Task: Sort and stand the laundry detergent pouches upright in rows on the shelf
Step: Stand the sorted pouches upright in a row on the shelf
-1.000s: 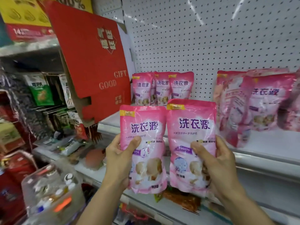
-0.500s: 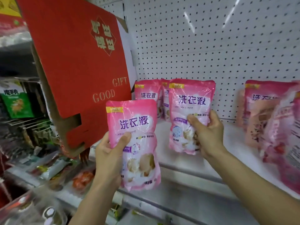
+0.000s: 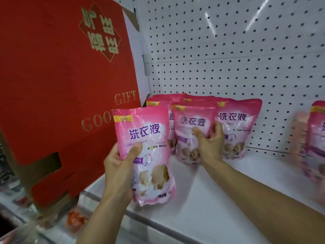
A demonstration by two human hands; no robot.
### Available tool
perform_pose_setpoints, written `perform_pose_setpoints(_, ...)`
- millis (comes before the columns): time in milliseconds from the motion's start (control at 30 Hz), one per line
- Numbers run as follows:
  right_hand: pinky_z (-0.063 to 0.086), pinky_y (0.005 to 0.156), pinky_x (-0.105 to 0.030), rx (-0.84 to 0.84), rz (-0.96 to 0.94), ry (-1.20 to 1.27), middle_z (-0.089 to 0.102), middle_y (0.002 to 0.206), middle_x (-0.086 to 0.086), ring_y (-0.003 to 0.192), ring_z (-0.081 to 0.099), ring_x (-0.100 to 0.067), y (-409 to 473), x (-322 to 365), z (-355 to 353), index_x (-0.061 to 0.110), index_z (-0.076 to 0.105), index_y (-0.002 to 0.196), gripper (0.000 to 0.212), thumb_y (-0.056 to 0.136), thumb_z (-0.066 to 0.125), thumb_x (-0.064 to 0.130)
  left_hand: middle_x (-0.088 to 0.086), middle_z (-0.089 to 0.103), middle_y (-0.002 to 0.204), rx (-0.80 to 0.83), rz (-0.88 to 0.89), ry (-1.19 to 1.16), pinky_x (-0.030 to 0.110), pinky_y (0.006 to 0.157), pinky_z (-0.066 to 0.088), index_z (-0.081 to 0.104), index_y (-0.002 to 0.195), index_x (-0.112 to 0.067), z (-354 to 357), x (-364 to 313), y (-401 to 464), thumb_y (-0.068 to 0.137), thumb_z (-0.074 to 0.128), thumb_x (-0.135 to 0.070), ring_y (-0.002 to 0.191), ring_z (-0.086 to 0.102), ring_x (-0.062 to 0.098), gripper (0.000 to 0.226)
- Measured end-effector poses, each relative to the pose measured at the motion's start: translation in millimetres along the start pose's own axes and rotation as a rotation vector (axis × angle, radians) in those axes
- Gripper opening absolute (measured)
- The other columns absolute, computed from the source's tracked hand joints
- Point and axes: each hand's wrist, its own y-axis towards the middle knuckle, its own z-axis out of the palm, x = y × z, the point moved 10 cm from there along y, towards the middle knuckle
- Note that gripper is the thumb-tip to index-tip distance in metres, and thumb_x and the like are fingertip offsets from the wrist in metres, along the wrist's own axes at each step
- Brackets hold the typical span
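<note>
Holding a pink laundry detergent pouch [image 3: 146, 152] up in the middle of the frame, the left hand [image 3: 119, 170] wraps its fingers and thumb around the pouch's lower left side. This pouch hangs in the air in front of the white shelf [image 3: 211, 199]. Just right of it, the right hand [image 3: 209, 143] grips a second pouch [image 3: 190, 131] that stands upright on the shelf. More pouches [image 3: 241, 127] stand behind, touching it. A blurry pink pouch [image 3: 314, 138] shows at the right edge. A big red gift box [image 3: 61, 85] fills the upper left, and a white pegboard [image 3: 228, 50] is at the back.
</note>
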Motion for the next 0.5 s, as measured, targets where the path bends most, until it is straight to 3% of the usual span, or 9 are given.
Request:
perform_pose_setpoints(67, 0.046, 0.078, -0.002, 0.05, -0.004, -0.038, 0.061, 0.11, 0.018, 0.095, 0.058, 0.009, 2.2, -0.8, 6.8, 0.02, 0.049, 0.121, 0.043, 0.086, 0.072, 0.012, 0.011, 0.077, 0.099, 0.003, -0.008, -0.013, 0.049, 0.076, 0.059, 0.067, 0.111, -0.02, 1.2, 2.7, 6.2, 0.088, 0.068, -0.013, 0.088, 0.075, 0.033, 0.024)
perform_pose_setpoints(133, 0.051, 0.089, -0.017, 0.066, -0.014, -0.099, 0.065, 0.112, 0.005, 0.098, 0.062, -0.003, 4.4, -0.6, 8.1, 0.014, 0.052, 0.122, 0.041, 0.086, 0.071, 0.013, 0.012, 0.077, 0.099, 0.003, -0.014, -0.027, 0.046, 0.074, 0.06, 0.067, 0.111, -0.019, 3.3, 6.0, 11.6, 0.088, 0.069, -0.013, 0.087, 0.075, 0.032, 0.024)
perform_pose_setpoints(200, 0.051, 0.097, -0.033, 0.092, -0.014, -0.15, 0.065, 0.108, 0.003, 0.094, 0.062, -0.002, 2.8, 3.3, 8.6, 0.015, 0.053, 0.119, 0.038, 0.086, 0.071, 0.012, 0.01, 0.077, 0.098, 0.01, -0.026, -0.043, 0.042, 0.07, 0.06, 0.067, 0.111, -0.02, 7.2, 9.5, 15.7, 0.088, 0.069, -0.013, 0.085, 0.075, 0.03, 0.024)
perform_pose_setpoints(233, 0.05, 0.098, -0.034, 0.103, -0.019, -0.167, 0.064, 0.108, 0.004, 0.094, 0.061, 0.0, 1.5, 6.7, 7.3, 0.018, 0.051, 0.12, 0.039, 0.086, 0.071, 0.013, 0.009, 0.078, 0.096, 0.018, -0.032, -0.049, 0.04, 0.066, 0.06, 0.068, 0.109, -0.021, 10.0, 11.3, 17.3, 0.088, 0.068, -0.013, 0.084, 0.076, 0.029, 0.022)
perform_pose_setpoints(400, 0.05, 0.085, -0.017, 0.024, -0.171, -0.196, 0.058, 0.109, -0.006, 0.098, 0.058, -0.015, -18.5, 65.5, -18.6, 0.019, 0.048, 0.121, 0.05, 0.08, 0.076, 0.029, 0.008, 0.078, 0.09, 0.086, -0.047, -0.082, 0.032, 0.056, 0.059, 0.069, 0.1, -0.023, 29.9, 14.4, 22.7, 0.095, 0.058, -0.026, 0.075, 0.076, 0.022, 0.012)
perform_pose_setpoints(500, 0.055, 0.08, -0.02, 0.371, 0.055, -0.178, 0.068, 0.104, 0.005, 0.095, 0.066, -0.008, -49.0, 68.8, 12.5, 0.025, 0.055, 0.117, 0.054, 0.069, 0.074, 0.039, 0.008, 0.077, 0.092, 0.143, -0.02, -0.126, 0.033, 0.058, 0.06, 0.067, 0.102, -0.021, 54.6, 10.0, 19.9, 0.095, 0.053, -0.032, 0.076, 0.075, 0.022, 0.019)
